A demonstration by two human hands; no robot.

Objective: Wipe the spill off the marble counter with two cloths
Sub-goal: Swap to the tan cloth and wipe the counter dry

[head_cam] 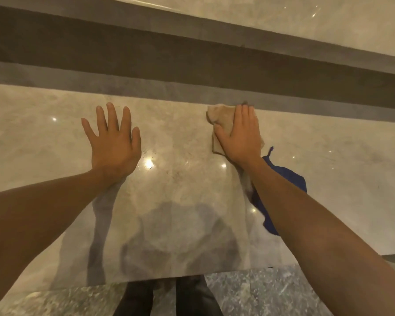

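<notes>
Right now, through the head camera, my right hand (240,135) lies flat on a beige cloth (221,120), fingers straight and close together, pressing it to the marble counter (180,190) at the far edge, just beside the dark strip that runs along the back. The palm covers most of the cloth, so only its crumpled far-left corner and left side show. I judge I hold it this way to spread pressure over the whole pad and to drag it along without bunching.

My left hand (113,142) is well apart to the left, fingers splayed and straight, holding nothing. It seems to rest on the bare marble, most likely as a brace while I lean in, though I cannot tell how firmly it presses.

A second cloth, the blue cloth (290,179), lies loose on the counter, partly hidden under my right forearm, near the beige one and closer to me. Neither hand holds it, so I take it as waiting for a second pass.

As for the spill, I cannot pick it out: the marble is glossy, with bright light spots and my own reflection, and no clear wet patch shows.
</notes>
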